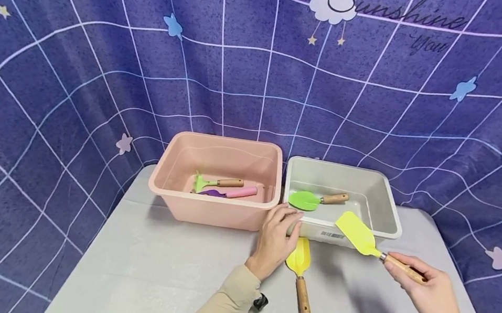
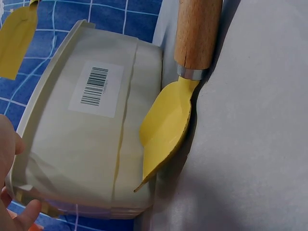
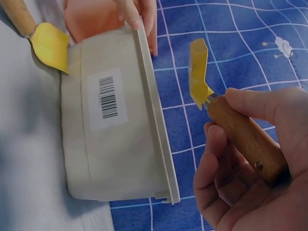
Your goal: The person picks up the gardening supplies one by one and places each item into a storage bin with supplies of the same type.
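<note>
In the head view, my right hand (image 1: 430,291) grips the wooden handle of a yellow garden trowel (image 1: 357,234). Its flat blade points left, raised at the front rim of a grey plastic bin (image 1: 393,212). My left hand (image 1: 273,241) holds that bin's rim at the front left corner, thumb outside the wall in the right wrist view. A second yellow trowel (image 1: 298,258) lies on the table just before the bin, its blade tip toward the wall and its wooden handle toward me. Inside the grey bin rests a green trowel (image 1: 304,200) with a wooden handle.
A pink bin (image 1: 215,212) stands close left of the grey one. It contains a green hand rake (image 1: 203,183) with a wooden handle and a purple tool (image 1: 215,193) with a pink handle. Behind both bins hangs a blue gridded curtain (image 1: 252,72). A pale cloth covers the table (image 1: 130,278).
</note>
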Demonstrator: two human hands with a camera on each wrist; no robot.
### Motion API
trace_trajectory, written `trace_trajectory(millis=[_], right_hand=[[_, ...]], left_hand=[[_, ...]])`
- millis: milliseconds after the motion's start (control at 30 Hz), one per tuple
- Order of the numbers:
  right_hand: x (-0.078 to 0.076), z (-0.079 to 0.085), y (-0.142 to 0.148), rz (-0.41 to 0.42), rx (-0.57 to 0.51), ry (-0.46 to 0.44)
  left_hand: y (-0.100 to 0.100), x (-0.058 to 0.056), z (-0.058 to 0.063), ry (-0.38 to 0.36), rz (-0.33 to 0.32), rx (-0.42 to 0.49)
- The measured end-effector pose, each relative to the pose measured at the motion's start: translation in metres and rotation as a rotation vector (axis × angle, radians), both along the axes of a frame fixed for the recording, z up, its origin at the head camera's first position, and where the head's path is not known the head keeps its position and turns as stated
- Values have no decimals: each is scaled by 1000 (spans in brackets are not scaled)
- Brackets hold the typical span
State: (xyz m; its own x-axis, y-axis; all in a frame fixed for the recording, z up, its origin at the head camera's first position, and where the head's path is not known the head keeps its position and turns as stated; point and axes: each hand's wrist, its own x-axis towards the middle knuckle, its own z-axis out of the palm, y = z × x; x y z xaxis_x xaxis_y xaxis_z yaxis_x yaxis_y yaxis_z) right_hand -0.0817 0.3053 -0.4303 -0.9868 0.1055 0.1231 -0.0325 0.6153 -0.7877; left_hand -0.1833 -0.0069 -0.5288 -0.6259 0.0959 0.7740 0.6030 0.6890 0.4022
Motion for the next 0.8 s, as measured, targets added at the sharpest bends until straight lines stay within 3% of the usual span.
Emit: trace_trajectory(millis=[200,800], right_hand=[[-5,2,6,13,-5,23],[-25,21,8,46,71,51]], left_hand=[[-1,1,1,-26,6,-1],[0,0,-1,3,-2,-1]])
